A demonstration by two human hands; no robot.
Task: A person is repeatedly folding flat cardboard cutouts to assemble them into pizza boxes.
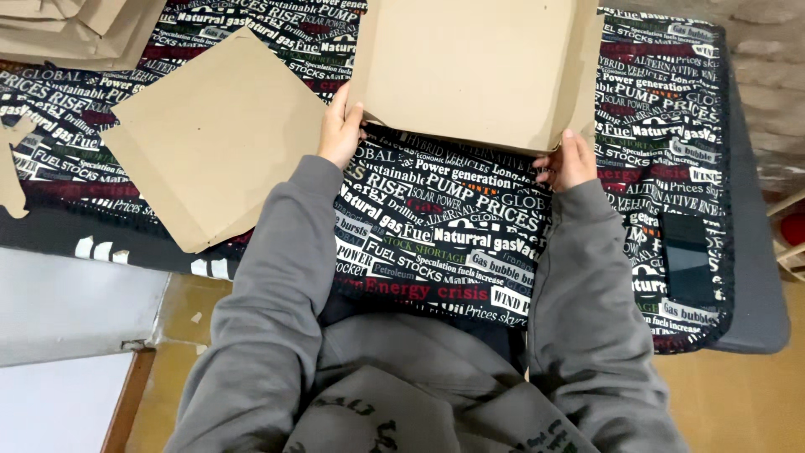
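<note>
A brown cardboard box (470,67), partly folded with raised side flaps, rests on a black cloth (436,218) printed all over with lettering. My left hand (340,130) grips the box at its near left corner. At the near right corner, my right hand (568,161) holds the edge, fingers curled under it. Both arms wear grey sleeves.
A flat brown cardboard sheet (210,134) lies on the cloth to the left. More folded cardboard (75,29) is stacked at the far left corner. A dark phone (686,258) lies on the cloth at the right. A white panel (67,306) stands low left, above tan floor.
</note>
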